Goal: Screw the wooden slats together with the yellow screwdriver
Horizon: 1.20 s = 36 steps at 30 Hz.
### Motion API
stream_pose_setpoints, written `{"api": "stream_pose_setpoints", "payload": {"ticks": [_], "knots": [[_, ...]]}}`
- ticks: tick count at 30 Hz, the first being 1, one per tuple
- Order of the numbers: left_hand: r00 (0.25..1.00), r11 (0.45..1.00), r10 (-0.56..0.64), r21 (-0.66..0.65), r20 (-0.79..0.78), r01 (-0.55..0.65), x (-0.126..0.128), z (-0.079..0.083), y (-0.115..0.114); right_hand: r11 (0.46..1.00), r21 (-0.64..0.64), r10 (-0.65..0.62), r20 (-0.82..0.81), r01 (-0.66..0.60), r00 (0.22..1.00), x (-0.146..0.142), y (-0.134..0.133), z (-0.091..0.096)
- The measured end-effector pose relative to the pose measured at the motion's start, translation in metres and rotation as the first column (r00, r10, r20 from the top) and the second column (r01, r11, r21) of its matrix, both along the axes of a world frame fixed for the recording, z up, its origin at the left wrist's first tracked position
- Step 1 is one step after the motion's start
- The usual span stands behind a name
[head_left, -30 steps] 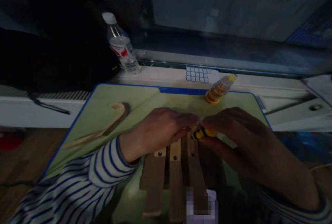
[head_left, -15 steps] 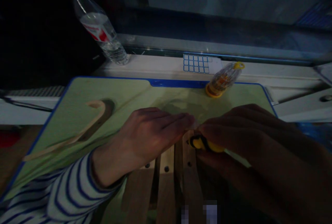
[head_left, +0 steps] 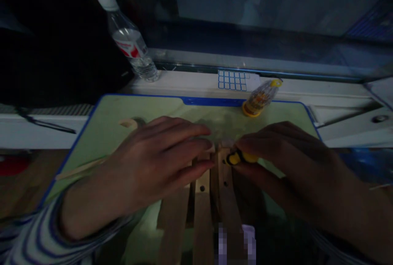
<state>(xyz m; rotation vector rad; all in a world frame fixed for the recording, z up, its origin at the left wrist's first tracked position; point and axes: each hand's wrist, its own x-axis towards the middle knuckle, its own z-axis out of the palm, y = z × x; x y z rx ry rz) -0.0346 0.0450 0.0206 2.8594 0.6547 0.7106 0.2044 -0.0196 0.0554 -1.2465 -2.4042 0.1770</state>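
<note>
My right hand (head_left: 285, 154) is closed round a yellow and black screwdriver (head_left: 238, 158), whose tip end points left onto the top of the wooden slats (head_left: 202, 199). My left hand (head_left: 153, 162) lies over the slats' upper left ends with its fingers stretched flat, fingertips close to the screwdriver. The slats stand side by side on a green mat with a blue edge (head_left: 101, 134), and small holes show in them.
A curved wooden piece (head_left: 129, 124) lies on the mat's left, partly hidden by my left hand. A screwdriver bit set with a yellow base (head_left: 258, 100), a blue grid sheet (head_left: 232, 80) and a water bottle (head_left: 130, 40) stand along the white ledge behind.
My left hand has drawn back from the screwdriver tip and spread flat over the slats, nearer the camera. My right hand keeps its hold on the screwdriver.
</note>
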Motion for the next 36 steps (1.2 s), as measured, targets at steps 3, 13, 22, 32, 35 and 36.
{"api": "stream_pose_setpoints", "payload": {"ticks": [3, 13, 22, 32, 35, 36], "knots": [[0.986, 0.970, -0.144, -0.186, 0.090, 0.158, -0.009, 0.013, -0.025, 1.000, 0.010, 0.019, 0.007, -0.019, 1.000, 0.000, 0.000, -0.001], [0.858, 0.677, -0.513, -0.626, -0.024, 0.387, 0.019, 0.008, -0.053, 0.999, 0.027, 0.032, 0.007, -0.032, 0.999, 0.000, -0.004, -0.002], [0.888, 0.629, -0.446, -0.667, 0.111, 0.400, 0.022, 0.000, -0.059, 0.999, 0.022, 0.043, -0.019, -0.042, 0.999, 0.000, -0.004, -0.001], [0.879, 0.664, -0.471, -0.627, 0.073, 0.408, 0.021, -0.006, -0.059, 0.996, 0.077, 0.036, -0.002, -0.036, 0.999, -0.004, -0.002, -0.002], [0.886, 0.678, -0.457, -0.614, 0.078, 0.404, 0.021, -0.007, -0.058, 0.994, 0.103, 0.049, -0.018, -0.047, 0.999, -0.005, 0.000, -0.006], [0.882, 0.676, -0.465, -0.612, 0.080, 0.411, 0.022, -0.007, -0.058, 0.992, 0.114, 0.051, -0.025, -0.048, 0.998, -0.005, 0.001, -0.008]]}}
